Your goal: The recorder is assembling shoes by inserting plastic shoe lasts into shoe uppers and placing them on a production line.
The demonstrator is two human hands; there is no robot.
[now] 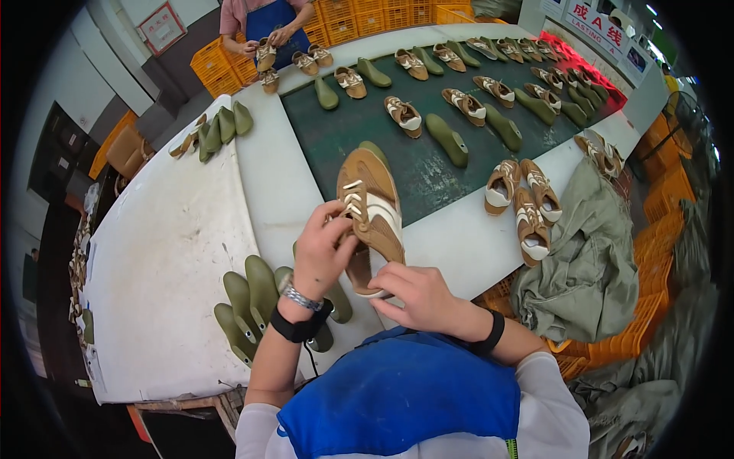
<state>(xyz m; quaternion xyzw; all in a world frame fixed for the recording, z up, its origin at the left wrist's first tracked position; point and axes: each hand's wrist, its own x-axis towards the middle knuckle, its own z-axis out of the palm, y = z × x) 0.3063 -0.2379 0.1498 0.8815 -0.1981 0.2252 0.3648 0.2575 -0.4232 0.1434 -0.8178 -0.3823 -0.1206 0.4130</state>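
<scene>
A brown sneaker [386,187] with white side stripes and white laces is held up in front of me, toe pointing away and its opening toward me. My left hand [325,249] has its fingers closed at the lace and tongue area. With its fingers at the heel collar, my right hand [417,294] grips the back of the shoe. Part of a green shoe last shows behind the toe; the rest of it is hidden. Below my left wrist, several green shoe lasts [260,289] lie on the white table, some covered by my arm.
A dark green conveyor belt [321,141] carries sneakers and green lasts. Three sneakers [531,210] rest at the table's right edge, beside grey-green cloth [585,252] over orange crates [657,237]. More lasts [223,128] lie far left. A co-worker [267,23] handles a shoe across the table.
</scene>
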